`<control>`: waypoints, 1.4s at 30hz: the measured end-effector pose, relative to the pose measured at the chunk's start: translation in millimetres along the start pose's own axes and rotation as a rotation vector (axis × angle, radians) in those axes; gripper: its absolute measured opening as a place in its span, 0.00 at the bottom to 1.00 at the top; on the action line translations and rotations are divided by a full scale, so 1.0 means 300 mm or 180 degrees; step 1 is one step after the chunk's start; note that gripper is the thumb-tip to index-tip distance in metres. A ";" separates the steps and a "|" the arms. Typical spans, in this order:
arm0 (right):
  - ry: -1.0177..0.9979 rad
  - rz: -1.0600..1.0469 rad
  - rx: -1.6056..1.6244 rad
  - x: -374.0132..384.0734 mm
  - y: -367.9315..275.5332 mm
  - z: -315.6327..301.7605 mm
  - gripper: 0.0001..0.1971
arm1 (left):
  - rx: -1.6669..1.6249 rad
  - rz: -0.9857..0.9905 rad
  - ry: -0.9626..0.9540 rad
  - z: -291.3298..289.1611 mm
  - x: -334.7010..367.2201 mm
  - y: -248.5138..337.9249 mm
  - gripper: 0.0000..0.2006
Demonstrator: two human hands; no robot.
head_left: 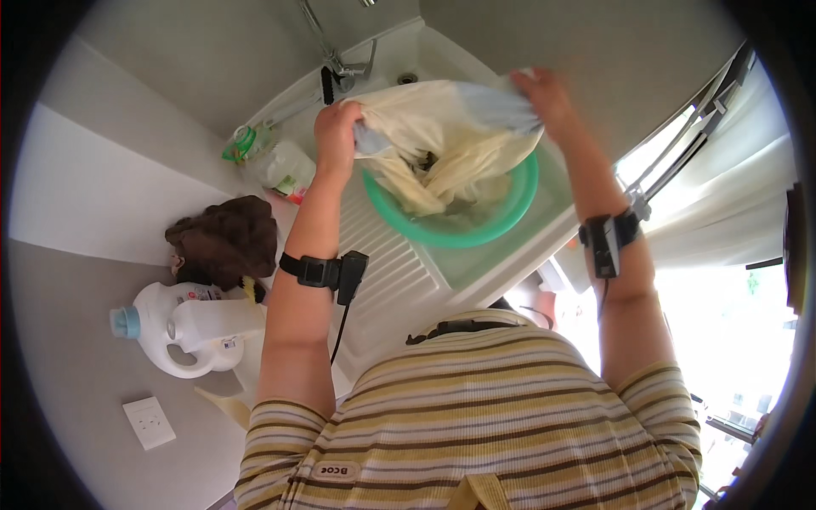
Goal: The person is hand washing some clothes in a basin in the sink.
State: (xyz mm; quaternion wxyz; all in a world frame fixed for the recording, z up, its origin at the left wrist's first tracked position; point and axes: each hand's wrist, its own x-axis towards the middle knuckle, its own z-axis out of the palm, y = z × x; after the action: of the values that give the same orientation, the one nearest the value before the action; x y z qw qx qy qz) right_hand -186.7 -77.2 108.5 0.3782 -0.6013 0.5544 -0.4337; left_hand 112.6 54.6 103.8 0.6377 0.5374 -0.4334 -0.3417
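Note:
Stretched between my two hands is a cream garment with pale blue parts [416, 110], its lower folds hanging into a green basin [463, 240]. My left hand [337, 136] is closed on its left edge. My right hand [544, 98], a little blurred, grips the right end, higher and farther away. Cloudy water shows in the basin beneath the cloth. A small dark patch shows among the folds; I cannot make out what it is. The basin sits in a white laundry sink [391, 289] with a ribbed washboard slope on its left.
A metal tap [344, 68] rises at the sink's back, near a drain [407, 78]. Left of the sink lie a clear bottle with a green top [285, 166], a dark brown cloth [225, 238] and a white detergent jug [183, 327]. A wall socket [149, 422] is at lower left.

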 end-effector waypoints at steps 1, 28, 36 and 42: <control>-0.0038 0.0194 -0.0021 -0.043 0.013 0.042 0.37 | -0.0194 -0.0037 0.0052 -0.014 0.006 -0.010 0.09; -0.1855 0.1977 0.4274 -0.279 0.298 0.386 0.16 | 0.3186 0.1480 -0.0526 0.403 -0.244 -0.218 0.11; -0.0762 0.1552 0.2801 -0.303 0.339 0.329 0.16 | 0.2306 0.1973 -0.0718 0.487 -0.338 -0.168 0.06; -0.2120 0.1559 0.4832 -0.254 0.504 0.352 0.19 | 0.2489 0.1573 -0.0241 0.460 -0.224 -0.326 0.06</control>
State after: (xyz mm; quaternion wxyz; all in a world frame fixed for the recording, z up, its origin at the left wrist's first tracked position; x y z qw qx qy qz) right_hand -139.2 -19.1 -76.5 0.9031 -0.1454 0.0889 -0.3942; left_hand -37.6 43.0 1.9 0.4332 0.6053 -0.6677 -0.0097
